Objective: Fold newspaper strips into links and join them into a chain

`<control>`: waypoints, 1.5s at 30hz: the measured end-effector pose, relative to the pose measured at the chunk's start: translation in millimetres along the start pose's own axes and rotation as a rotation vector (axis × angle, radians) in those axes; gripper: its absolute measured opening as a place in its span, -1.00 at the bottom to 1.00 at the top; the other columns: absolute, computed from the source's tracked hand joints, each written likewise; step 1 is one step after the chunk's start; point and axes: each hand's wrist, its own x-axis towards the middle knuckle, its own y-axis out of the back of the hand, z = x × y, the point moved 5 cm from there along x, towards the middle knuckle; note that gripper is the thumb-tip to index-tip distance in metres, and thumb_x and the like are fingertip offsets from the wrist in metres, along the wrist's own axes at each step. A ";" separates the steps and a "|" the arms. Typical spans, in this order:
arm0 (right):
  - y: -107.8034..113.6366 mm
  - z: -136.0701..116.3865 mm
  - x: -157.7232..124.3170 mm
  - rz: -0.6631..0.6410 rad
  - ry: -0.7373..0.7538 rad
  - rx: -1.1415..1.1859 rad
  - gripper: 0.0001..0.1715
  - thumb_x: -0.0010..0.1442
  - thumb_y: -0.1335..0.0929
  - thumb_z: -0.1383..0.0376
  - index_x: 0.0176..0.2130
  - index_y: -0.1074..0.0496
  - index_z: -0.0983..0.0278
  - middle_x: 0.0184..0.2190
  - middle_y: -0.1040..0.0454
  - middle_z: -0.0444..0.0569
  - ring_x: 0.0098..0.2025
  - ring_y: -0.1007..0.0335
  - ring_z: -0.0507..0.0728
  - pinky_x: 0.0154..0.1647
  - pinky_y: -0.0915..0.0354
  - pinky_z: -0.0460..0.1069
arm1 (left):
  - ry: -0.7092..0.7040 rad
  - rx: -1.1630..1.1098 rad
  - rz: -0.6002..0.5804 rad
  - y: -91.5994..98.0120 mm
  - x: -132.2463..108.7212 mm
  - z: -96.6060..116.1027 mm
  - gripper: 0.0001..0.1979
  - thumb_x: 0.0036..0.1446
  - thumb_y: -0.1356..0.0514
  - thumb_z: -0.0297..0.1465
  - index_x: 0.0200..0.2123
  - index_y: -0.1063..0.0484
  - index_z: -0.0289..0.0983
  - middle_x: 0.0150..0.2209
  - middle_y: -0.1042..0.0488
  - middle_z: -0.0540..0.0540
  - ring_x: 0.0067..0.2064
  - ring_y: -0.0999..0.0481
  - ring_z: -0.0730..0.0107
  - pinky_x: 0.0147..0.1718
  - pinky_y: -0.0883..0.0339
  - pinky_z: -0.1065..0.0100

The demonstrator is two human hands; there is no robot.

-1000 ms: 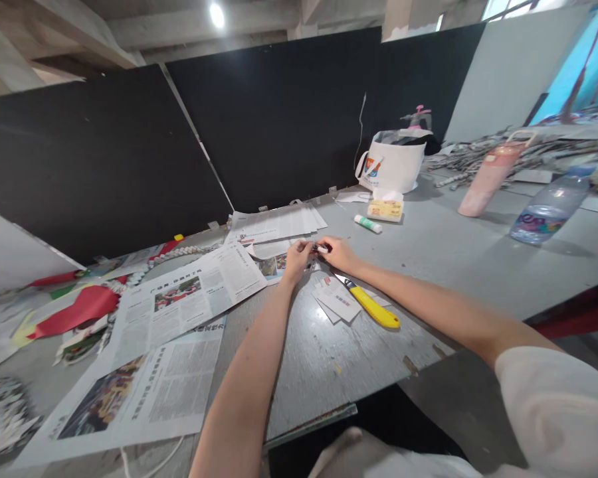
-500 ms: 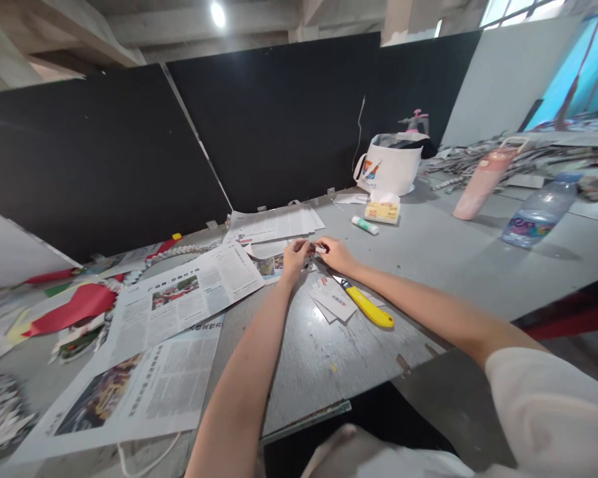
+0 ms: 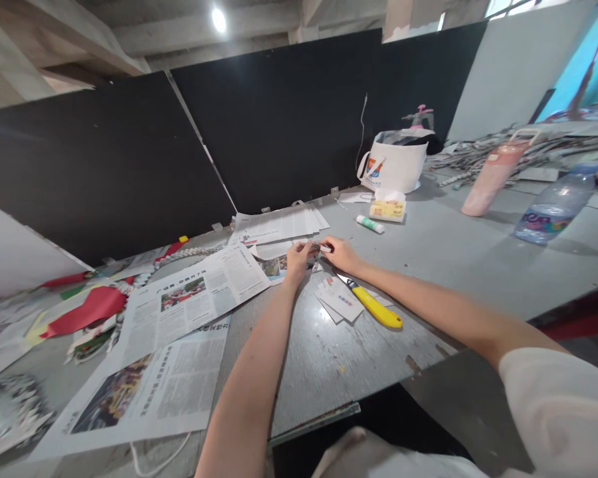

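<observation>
Both my hands meet over the middle of the grey table (image 3: 428, 265). My left hand (image 3: 298, 257) and my right hand (image 3: 341, 253) each pinch an end of a small folded strip of newspaper (image 3: 319, 248) held just above the tabletop. The fingers of both hands are closed on it. A yellow utility knife (image 3: 376, 307) lies right beside my right forearm, partly on several small cut paper pieces (image 3: 339, 300). Under my left hand lie newspaper scraps (image 3: 274, 265).
Open newspaper sheets (image 3: 179, 312) cover the left of the table, with red paper shapes (image 3: 87, 312) beyond. A paper stack (image 3: 276, 226), glue stick (image 3: 369, 224), tissue pack (image 3: 387, 207), white bag (image 3: 393, 164), pink bottle (image 3: 493, 174) and water bottle (image 3: 553, 206) stand farther back. Black panels wall the rear.
My hands stay together on the paper strip, with only slight finger movement. The view has shifted a little as my head moved.
</observation>
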 end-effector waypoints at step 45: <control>-4.5 -28.2 0.0 -0.242 0.215 0.104 -0.78 0.22 -0.33 0.41 -0.20 -0.56 0.20 -0.20 -0.60 -0.01 -0.13 -0.54 0.18 -0.01 -0.39 0.02 | -0.067 0.138 -0.050 1.8 2.1 2.7 -0.75 -0.01 -0.47 -0.22 -0.37 -0.63 -0.28 -0.39 -0.60 -0.05 -0.33 -0.49 0.38 -0.26 -0.34 0.35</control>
